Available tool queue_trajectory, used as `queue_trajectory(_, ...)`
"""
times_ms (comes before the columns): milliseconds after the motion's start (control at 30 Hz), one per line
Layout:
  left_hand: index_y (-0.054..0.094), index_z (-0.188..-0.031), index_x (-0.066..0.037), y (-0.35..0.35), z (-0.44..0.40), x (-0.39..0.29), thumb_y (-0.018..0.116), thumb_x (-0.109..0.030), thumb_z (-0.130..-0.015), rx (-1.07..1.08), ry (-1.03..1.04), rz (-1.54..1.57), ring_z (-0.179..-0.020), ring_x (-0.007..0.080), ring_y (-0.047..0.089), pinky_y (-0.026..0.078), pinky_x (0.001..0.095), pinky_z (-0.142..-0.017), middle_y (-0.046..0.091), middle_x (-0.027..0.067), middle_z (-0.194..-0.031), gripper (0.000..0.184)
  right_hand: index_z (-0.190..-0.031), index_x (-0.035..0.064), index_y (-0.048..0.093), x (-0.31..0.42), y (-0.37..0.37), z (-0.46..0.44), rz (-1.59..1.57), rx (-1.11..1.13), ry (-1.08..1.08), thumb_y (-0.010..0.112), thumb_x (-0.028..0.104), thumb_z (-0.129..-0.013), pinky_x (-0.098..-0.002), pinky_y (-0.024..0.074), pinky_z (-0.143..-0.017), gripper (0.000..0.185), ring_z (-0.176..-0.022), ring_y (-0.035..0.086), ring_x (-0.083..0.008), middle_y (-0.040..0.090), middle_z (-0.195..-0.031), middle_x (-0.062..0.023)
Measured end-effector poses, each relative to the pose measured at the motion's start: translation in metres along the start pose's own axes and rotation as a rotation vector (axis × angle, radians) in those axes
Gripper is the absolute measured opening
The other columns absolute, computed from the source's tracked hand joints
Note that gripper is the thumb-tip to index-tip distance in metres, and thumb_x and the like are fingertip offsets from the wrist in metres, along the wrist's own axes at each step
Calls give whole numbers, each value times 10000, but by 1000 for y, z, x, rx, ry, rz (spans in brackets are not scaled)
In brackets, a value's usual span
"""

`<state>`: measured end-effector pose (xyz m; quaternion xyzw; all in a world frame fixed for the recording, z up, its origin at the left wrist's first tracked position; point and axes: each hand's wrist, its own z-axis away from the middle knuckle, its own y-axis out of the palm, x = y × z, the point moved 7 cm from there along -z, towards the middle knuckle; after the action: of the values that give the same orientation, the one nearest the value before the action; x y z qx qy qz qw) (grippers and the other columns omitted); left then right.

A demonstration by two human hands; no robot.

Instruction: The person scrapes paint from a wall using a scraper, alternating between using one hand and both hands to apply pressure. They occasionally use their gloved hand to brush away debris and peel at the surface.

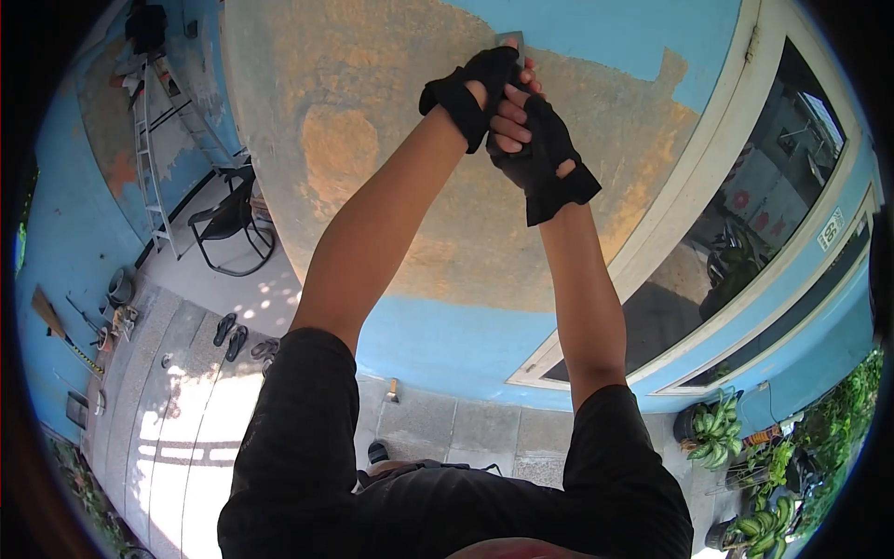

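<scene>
Both hands wear black fingerless gloves and are raised together against the wall (419,196), where blue paint gives way to bare, patchy plaster. My left hand (480,88) is closed around a scraper (510,39), whose flat grey blade shows above the fingers near the blue paint's edge. Just below it, my right hand (542,144) is also closed, its fingers curled around the lower part of the same tool. The handle is hidden inside the two hands.
A glass-paned door (745,196) with a cream frame stands right of the wall patch. On the floor lies a brush (393,391). Potted plants (712,429) stand lower right. At left are a chair (228,224), sandals (231,337) and another person (146,28) on a stepladder (149,158).
</scene>
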<state>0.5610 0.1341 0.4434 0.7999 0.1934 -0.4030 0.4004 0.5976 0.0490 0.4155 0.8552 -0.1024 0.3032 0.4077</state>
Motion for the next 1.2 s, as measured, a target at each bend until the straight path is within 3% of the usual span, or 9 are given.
queue_trajectory(200,487,-964,-70,10,5,-12,495,-442,-1039,55,20,66,-753,190,553,550,356,-792,491,-3,-702,380,-952,214,563,6,8,-11,-19,9,-42,472,68,-1028,-217,326,-373,189,-422,382,-65,430,-618,52)
queue_trajectory(267,489,-952,-74,10,11,-4,493,-442,-1040,120,9,37,-761,193,559,548,356,-814,487,-2,-695,379,-949,217,566,-2,5,4,24,-87,-49,479,71,-1026,-213,323,-373,186,-424,382,-63,430,-618,52)
queue_trajectory(700,498,-962,-80,9,8,-6,514,-440,-1030,47,-38,-46,-774,191,559,539,346,-828,485,-14,-698,367,-939,223,560,4,5,-4,23,-68,-90,478,51,-1016,-219,320,-374,206,-418,378,-69,432,-618,53)
queue_trajectory(767,495,-966,-83,14,6,1,528,-431,-1026,152,-100,190,-770,184,553,525,342,-840,489,-14,-701,354,-928,223,556,-1,5,3,71,-148,-77,479,50,-1014,-224,320,-380,207,-428,382,-69,431,-619,54)
queue_trajectory(967,490,-963,-84,10,-1,-13,538,-421,-1024,129,4,54,-761,180,547,518,354,-866,490,-13,-697,346,-934,226,566,6,7,-12,50,-111,-105,491,55,-1008,-228,321,-383,201,-431,381,-74,429,-619,55)
queue_trajectory(1200,494,-953,-77,9,6,-7,534,-394,-1028,148,-21,27,-772,181,558,532,363,-884,489,-13,-687,329,-942,233,570,-4,5,-3,26,-111,-84,481,56,-1014,-228,317,-381,211,-421,367,-75,427,-615,53)
